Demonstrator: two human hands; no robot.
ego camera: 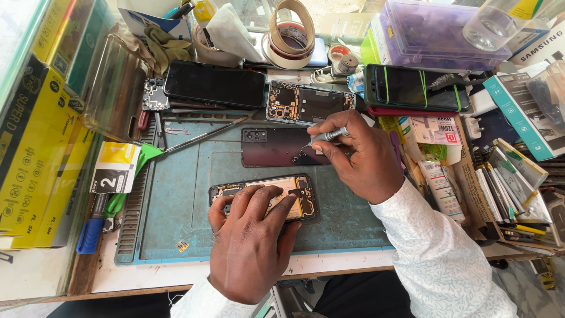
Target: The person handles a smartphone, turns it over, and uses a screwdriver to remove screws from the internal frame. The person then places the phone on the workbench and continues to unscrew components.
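Observation:
An opened phone, its back removed and its yellow battery and boards showing, lies on a blue-grey work mat. My left hand rests flat on it and holds it down. My right hand grips a slim grey screwdriver, with the tip pointing left over a dark back cover where tiny screws lie. Both sleeves are white with a fine pattern.
Beyond the mat lie a black phone, an exposed phone frame and a banded phone. Tape rolls, a purple plastic box, yellow boxes at left and packets, tubes and pens at right crowd the bench.

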